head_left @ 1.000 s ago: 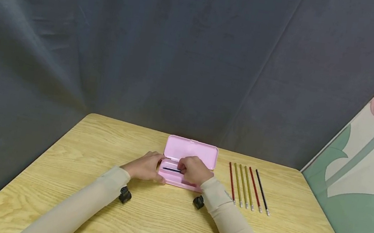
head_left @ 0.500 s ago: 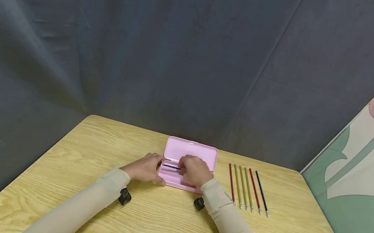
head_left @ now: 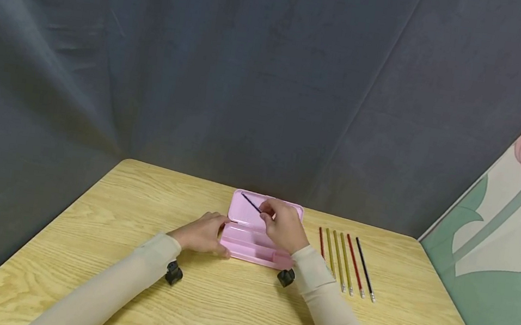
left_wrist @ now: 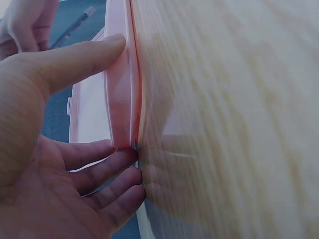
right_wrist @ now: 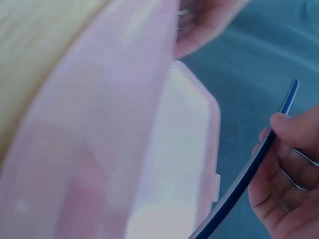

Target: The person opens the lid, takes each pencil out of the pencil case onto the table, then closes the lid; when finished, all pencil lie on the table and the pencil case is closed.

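Note:
A pink pencil case (head_left: 253, 256) lies with its lid (head_left: 245, 212) raised at the back. My left hand (head_left: 202, 231) grips its left end, thumb along the front wall and fingers at the end, as the left wrist view shows on the case (left_wrist: 119, 109). Above the case, my right hand (head_left: 285, 230) pinches a dark blue pencil (head_left: 251, 202) between thumb and fingers. The pencil slants up to the left, overlapping the lid in the head view. In the right wrist view, the pencil (right_wrist: 239, 186) sticks out on both sides of the right hand (right_wrist: 299, 169).
Right of the case, several pencils lie side by side on the wooden table (head_left: 201, 308): a red pencil (head_left: 321, 240), yellow pencils (head_left: 342, 261), another red pencil (head_left: 356, 263) and a dark pencil (head_left: 365, 268). A dark grey curtain (head_left: 252, 73) hangs behind the table.
My right hand has risen out of the case, slightly to the right, bringing the dark blue pencil up from the inside and tilting it. The left hand keeps its place on the case.

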The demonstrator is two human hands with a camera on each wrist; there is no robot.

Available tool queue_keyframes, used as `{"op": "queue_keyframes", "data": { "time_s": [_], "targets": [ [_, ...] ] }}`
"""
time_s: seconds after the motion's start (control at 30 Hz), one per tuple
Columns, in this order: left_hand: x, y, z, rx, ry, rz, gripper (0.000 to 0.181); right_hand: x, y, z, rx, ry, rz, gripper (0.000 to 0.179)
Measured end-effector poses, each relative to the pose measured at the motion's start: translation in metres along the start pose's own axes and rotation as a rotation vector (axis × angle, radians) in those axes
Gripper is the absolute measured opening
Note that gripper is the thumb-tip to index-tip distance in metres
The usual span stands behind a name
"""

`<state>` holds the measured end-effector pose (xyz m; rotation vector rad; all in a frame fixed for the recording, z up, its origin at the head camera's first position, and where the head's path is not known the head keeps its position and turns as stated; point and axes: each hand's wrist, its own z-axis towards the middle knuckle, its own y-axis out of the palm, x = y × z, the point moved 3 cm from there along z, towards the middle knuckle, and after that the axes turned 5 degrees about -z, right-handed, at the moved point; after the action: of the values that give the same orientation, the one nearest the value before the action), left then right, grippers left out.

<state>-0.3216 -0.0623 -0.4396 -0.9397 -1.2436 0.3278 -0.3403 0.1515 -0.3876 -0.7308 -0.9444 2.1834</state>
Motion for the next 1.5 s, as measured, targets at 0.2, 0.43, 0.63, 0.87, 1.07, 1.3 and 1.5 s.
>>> {"op": "queue_keyframes", "data": {
  "time_s": [0.2,0.43,0.63,0.87,1.07,1.3,1.5],
  "targets": [
    [-0.001,0.001,0.0,-0.008,0.0,-0.008,0.086,0.014,-0.025,0.005,0.089,0.069,0.076,0.009],
    [-0.002,0.0,-0.001,-0.028,-0.012,-0.002,0.087,0.037,-0.054,0.004,0.118,0.204,0.082,0.007],
    [-0.002,0.0,-0.002,-0.033,-0.016,-0.01,0.087,0.06,-0.078,-0.005,0.169,0.286,0.031,0.007],
    [-0.003,0.001,-0.002,-0.027,-0.018,-0.023,0.089,0.089,-0.11,-0.02,0.22,0.405,-0.027,0.011],
    [-0.004,0.0,-0.002,-0.032,-0.018,-0.022,0.089,0.117,-0.136,-0.041,0.213,0.51,-0.081,0.017],
    [-0.003,-0.002,-0.003,-0.038,-0.02,-0.035,0.087,0.151,-0.158,-0.072,0.116,0.643,-0.118,0.028],
    [-0.004,-0.002,-0.003,-0.044,-0.018,-0.028,0.089,0.185,-0.16,-0.102,-0.003,0.666,-0.186,0.028]
  ]
}}
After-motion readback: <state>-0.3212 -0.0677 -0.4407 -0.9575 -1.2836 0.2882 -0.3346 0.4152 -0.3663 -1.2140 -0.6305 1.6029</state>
